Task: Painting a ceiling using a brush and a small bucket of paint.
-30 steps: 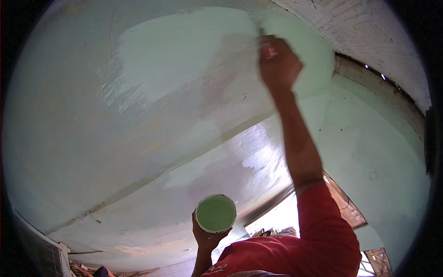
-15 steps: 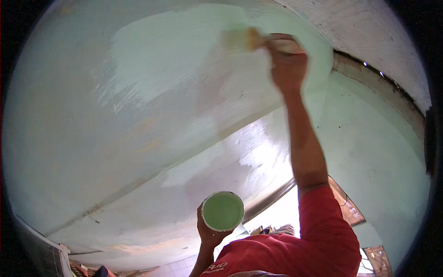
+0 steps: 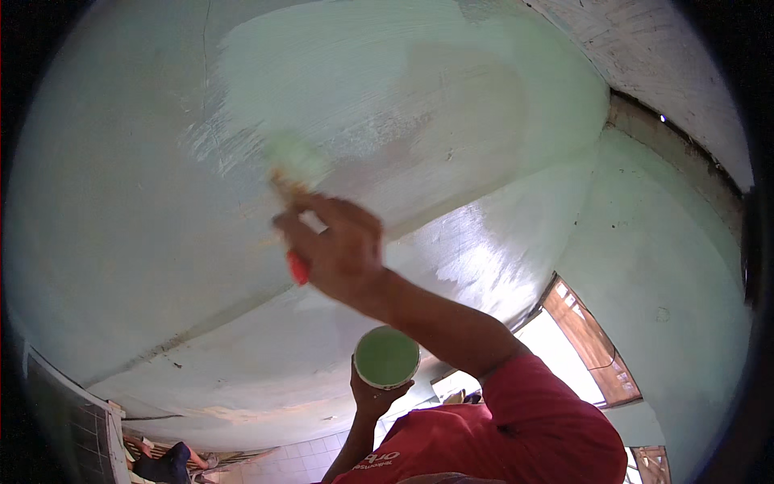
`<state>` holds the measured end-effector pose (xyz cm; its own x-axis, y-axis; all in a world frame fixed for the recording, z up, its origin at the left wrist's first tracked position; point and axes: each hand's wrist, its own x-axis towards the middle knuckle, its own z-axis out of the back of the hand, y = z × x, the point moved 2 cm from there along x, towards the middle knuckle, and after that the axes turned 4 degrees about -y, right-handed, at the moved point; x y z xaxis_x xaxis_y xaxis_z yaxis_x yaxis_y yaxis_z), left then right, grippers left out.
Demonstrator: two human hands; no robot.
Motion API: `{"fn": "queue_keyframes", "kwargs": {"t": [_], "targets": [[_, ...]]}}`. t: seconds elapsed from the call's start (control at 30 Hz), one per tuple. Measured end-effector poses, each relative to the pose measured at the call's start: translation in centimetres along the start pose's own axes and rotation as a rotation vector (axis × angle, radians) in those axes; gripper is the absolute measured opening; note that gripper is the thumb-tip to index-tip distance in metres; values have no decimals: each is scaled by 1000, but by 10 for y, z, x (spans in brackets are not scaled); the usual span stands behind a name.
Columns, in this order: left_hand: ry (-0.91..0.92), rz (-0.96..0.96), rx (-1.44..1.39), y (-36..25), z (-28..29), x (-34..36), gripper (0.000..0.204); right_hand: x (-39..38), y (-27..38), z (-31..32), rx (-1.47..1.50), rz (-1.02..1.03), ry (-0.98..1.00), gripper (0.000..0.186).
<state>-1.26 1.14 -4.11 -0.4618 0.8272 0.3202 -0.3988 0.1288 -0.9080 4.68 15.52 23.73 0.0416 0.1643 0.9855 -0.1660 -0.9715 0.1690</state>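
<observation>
My right hand [image 3: 339, 242] grips a paintbrush with light bristles [image 3: 284, 181] and a red handle [image 3: 297, 266], raised to the pale green wall [image 3: 145, 202] left of centre; the bristle end is blurred. A fresher, lighter green patch [image 3: 306, 56] with streaky edges covers the wall's upper middle. Below, my left hand [image 3: 369, 397] is wrapped round a small round white-rimmed tub [image 3: 385, 355] of light green paint, held upright beneath my right forearm.
A ledge with a dark gap [image 3: 681, 141] runs along the upper right. A bright opening with a wooden-framed panel [image 3: 588, 343] is at the lower right. At the lower left are a tiled surface [image 3: 89, 444] and a partly visible person in dark clothing [image 3: 161, 464].
My right hand and brush have swept from the upper right down and leftward across the wall. My left hand still holds the tub at the bottom centre.
</observation>
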Motion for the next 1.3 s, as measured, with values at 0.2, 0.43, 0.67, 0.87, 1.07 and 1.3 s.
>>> {"fn": "queue_keyframes", "kwargs": {"t": [0.2, 0.43, 0.67, 0.87, 1.07, 1.3], "targets": [[57, 13, -16, 9, -2, 4, 97, 20, -10, 15, 185, -168, 51, 17], [-7, -107, 9, 10, 14, -3, 103, 79, -153, 167, -293, -370, -388, 7], [-56, -44, -4, 11, 23, -8, 102, 53, -104, 99, -530, -109, -366, 13], [-15, 22, -7, 3, 11, -1, 101, 17, 2, 15, -2, 72, -69, 21], [65, -41, 9, 0, 1, 11, 101, 18, -63, 56, 129, -253, -143, 13], [-36, -83, -90, -11, 10, 0, 107, 40, -137, 156, -453, -261, -465, 10]]}}
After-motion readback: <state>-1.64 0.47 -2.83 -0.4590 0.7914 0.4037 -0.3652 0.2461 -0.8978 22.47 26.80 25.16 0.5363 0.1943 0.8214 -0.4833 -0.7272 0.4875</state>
